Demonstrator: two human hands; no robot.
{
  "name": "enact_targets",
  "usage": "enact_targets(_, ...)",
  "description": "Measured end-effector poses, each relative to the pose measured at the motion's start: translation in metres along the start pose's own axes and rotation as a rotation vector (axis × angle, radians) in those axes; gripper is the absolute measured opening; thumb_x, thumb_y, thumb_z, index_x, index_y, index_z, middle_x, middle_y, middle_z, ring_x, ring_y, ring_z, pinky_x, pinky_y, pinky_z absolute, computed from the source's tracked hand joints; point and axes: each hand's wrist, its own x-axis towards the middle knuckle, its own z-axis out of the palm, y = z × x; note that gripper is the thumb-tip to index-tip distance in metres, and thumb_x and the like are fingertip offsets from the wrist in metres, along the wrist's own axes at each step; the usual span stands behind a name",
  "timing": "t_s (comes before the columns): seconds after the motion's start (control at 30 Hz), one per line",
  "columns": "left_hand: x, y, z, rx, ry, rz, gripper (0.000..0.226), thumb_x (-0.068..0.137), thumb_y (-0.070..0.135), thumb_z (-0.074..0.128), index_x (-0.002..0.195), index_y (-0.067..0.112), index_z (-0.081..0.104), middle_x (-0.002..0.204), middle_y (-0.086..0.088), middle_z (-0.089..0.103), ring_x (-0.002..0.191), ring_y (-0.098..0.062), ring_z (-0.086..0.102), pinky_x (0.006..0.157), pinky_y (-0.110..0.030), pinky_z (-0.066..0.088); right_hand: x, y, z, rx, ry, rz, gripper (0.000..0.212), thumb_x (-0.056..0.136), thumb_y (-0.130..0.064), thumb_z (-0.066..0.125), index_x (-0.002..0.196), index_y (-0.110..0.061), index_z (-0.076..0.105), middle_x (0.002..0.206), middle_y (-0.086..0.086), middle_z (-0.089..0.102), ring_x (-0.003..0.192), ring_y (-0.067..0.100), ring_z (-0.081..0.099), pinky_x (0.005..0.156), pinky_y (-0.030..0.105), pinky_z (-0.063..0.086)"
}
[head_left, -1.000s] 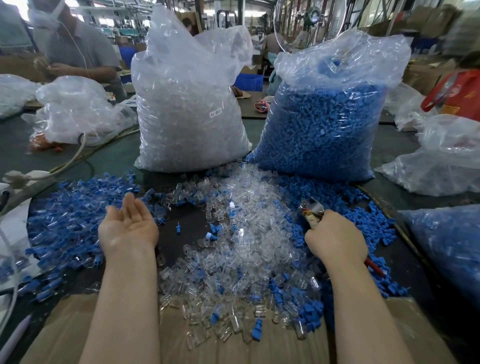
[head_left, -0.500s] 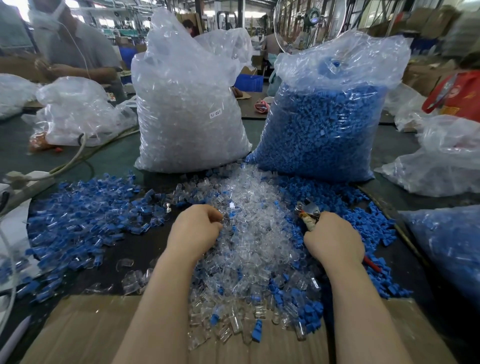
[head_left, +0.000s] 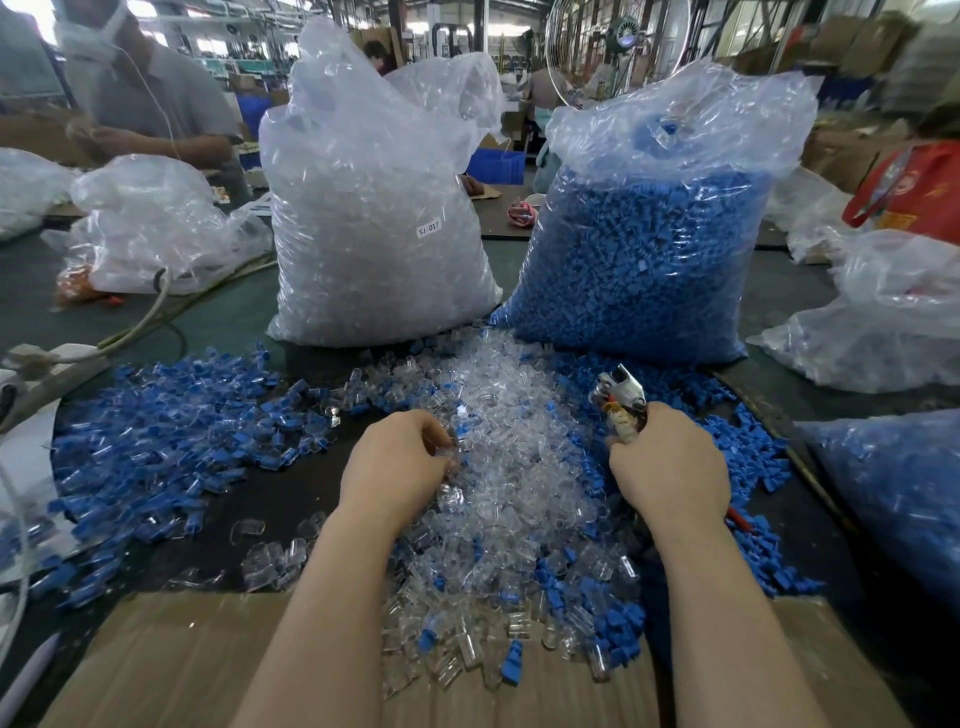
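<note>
The left hand does best to pinch one piece from the clear caps heaped on the bench, not rake several. Its fingers curl down into that heap, nipping caps; the right hand is clenched round the pliers, nose toward the blue-filled bag beyond.

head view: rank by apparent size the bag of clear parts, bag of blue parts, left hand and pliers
1-2. bag of clear parts and bag of blue parts: look alike, unranked
3. left hand
4. pliers, partly hidden by right hand
</note>
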Motion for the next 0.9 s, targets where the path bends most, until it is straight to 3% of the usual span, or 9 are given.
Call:
enact_targets(0.27,0.003,-0.005,-0.005,-0.073,-0.022,-0.038,0.021,0.076,0.016,0.083,0.084,0.026,0.065,0.082,0.010,0.064,0.073,-0.002,0.058,0.057,-0.016,0.041,-0.001,-0.004,0.000,0.097,0.022,-0.051,0.009,0.089,-0.022,0.057,0.088,-0.018,0.050,0.071,0.000,0.048,0.068,0.027,0.047,0.059,0.033,0.034)
enact_targets(0.4,0.004,-0.003,-0.004,-0.158,0.005,-0.052,0.026,0.076,0.015,0.082,0.094,0.025,0.068,0.080,0.010,0.063,0.072,-0.004,0.059,0.060,-0.021,0.045,-0.002,-0.005,-0.001,0.104,0.022,-0.050,0.007,0.090,-0.021,0.055,0.087,-0.017,0.050,0.069,-0.001,0.048,0.060,0.020,0.042,0.053,0.032,0.028)
enact_targets(0.5,0.003,-0.002,-0.006,-0.289,0.060,-0.064,0.023,0.074,0.018,0.085,0.087,0.027,0.069,0.076,0.007,0.067,0.071,-0.009,0.063,0.064,-0.026,0.048,-0.001,-0.006,-0.001,0.129,0.026,-0.046,0.008,0.091,-0.022,0.055,0.090,-0.015,0.051,0.075,0.004,0.053,0.067,0.026,0.048,0.058,0.033,0.032)
enact_targets(0.67,0.002,0.000,-0.007,-0.393,0.070,-0.079,0.016,0.075,0.019,0.084,0.082,0.026,0.072,0.071,0.006,0.070,0.060,-0.001,0.062,0.054,-0.016,0.041,-0.004,-0.008,-0.003,0.209,0.072,-0.103,0.009,0.088,-0.017,0.056,0.087,-0.013,0.048,0.089,0.009,0.050,0.063,0.021,0.042,0.059,0.034,0.030)
enact_targets(0.77,0.001,-0.002,-0.009,-0.457,0.056,-0.091,0.015,0.078,0.014,0.081,0.085,0.024,0.072,0.074,0.004,0.070,0.053,0.001,0.059,0.043,-0.013,0.042,-0.005,-0.008,-0.004,0.243,0.103,-0.108,0.010,0.087,-0.015,0.057,0.082,-0.014,0.048,0.086,0.007,0.047,0.061,0.015,0.039,0.053,0.032,0.023)
enact_targets(0.9,0.001,-0.001,-0.012,-0.584,0.059,-0.089,0.017,0.079,0.012,0.081,0.088,0.025,0.073,0.079,0.007,0.074,0.069,-0.002,0.068,0.055,-0.010,0.048,-0.004,-0.008,-0.003,0.278,0.124,-0.118,0.012,0.087,-0.017,0.056,0.079,-0.015,0.048,0.077,0.006,0.053,0.061,0.016,0.042,0.050,0.030,0.022)
